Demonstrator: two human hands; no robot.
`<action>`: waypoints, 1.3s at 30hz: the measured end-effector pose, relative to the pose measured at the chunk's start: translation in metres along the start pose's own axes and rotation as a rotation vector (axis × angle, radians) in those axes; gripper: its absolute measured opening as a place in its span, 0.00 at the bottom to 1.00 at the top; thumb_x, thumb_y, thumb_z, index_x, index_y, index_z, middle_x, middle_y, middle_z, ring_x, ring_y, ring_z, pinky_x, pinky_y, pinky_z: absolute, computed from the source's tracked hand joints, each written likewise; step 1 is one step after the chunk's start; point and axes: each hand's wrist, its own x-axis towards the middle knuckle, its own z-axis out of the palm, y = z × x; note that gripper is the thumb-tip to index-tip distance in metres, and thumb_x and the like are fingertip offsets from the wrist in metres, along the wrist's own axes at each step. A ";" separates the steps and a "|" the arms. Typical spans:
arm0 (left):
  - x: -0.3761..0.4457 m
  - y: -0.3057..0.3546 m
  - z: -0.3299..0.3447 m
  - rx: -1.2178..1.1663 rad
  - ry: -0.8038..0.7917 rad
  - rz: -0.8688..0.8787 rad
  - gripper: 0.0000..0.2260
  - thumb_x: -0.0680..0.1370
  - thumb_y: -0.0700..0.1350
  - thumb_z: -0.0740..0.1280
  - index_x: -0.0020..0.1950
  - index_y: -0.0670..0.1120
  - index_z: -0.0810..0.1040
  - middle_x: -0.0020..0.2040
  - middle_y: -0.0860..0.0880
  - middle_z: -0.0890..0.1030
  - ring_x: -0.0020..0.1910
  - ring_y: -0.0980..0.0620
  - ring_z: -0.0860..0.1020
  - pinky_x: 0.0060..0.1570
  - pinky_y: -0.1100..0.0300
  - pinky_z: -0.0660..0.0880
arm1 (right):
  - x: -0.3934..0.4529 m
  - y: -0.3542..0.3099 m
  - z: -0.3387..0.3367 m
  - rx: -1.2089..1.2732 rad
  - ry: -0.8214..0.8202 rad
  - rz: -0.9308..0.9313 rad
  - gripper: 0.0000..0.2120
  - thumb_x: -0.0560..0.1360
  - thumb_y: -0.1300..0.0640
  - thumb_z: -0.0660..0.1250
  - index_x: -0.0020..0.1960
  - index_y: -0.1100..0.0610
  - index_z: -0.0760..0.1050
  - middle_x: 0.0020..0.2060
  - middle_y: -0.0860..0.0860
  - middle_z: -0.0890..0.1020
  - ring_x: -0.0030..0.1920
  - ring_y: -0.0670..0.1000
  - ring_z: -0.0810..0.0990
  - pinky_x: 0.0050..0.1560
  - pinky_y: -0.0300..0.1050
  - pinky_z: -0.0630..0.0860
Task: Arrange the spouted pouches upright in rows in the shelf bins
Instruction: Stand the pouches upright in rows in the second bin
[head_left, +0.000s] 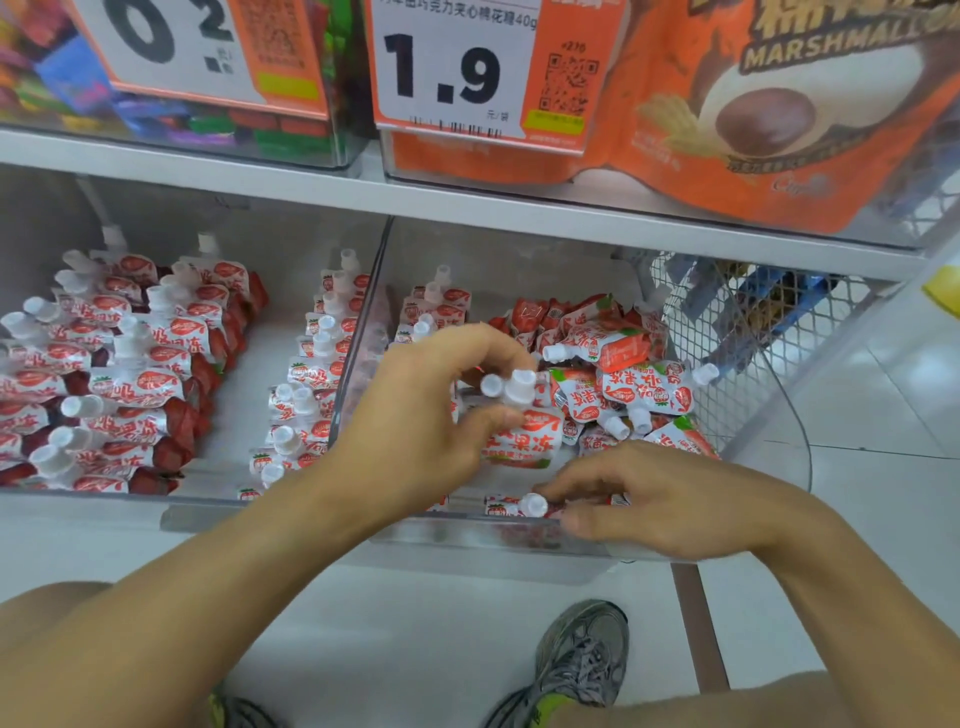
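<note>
Bright, even light falls from above, with only soft shadows under the shelf board (467, 208) and at the back of the bins. The clear bin wall (358, 364) shows pale glare. Wide-angle distortion bends the shelf edges near the corners. The price card (452, 67) and the marshmallow bag (779, 104) look slightly soft and compression-smeared.

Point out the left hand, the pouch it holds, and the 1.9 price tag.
left hand (431, 395): head view, back of the hand.
held pouch (524, 441): head view, printed front below the caps.
1.9 price tag (447, 73): head view, white area with the digits.
</note>
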 end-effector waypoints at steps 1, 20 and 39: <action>0.002 -0.002 0.005 0.027 -0.038 0.006 0.14 0.68 0.36 0.77 0.48 0.50 0.80 0.44 0.58 0.81 0.46 0.60 0.78 0.47 0.68 0.74 | -0.003 0.002 0.000 -0.022 0.001 -0.019 0.17 0.80 0.45 0.66 0.67 0.45 0.77 0.61 0.36 0.80 0.61 0.37 0.78 0.65 0.45 0.73; 0.017 -0.017 0.011 0.294 -0.580 -0.102 0.15 0.73 0.47 0.75 0.59 0.55 0.80 0.50 0.57 0.78 0.43 0.61 0.75 0.45 0.66 0.71 | 0.031 0.022 -0.025 -0.091 0.592 -0.015 0.17 0.70 0.60 0.78 0.58 0.51 0.82 0.50 0.44 0.83 0.43 0.34 0.79 0.49 0.35 0.80; 0.013 -0.029 0.016 0.360 -0.645 -0.068 0.02 0.78 0.45 0.69 0.46 0.51 0.79 0.34 0.54 0.76 0.32 0.58 0.74 0.35 0.65 0.69 | 0.050 0.025 -0.038 -0.260 0.731 -0.163 0.10 0.79 0.52 0.68 0.58 0.53 0.82 0.48 0.47 0.82 0.47 0.44 0.76 0.52 0.39 0.73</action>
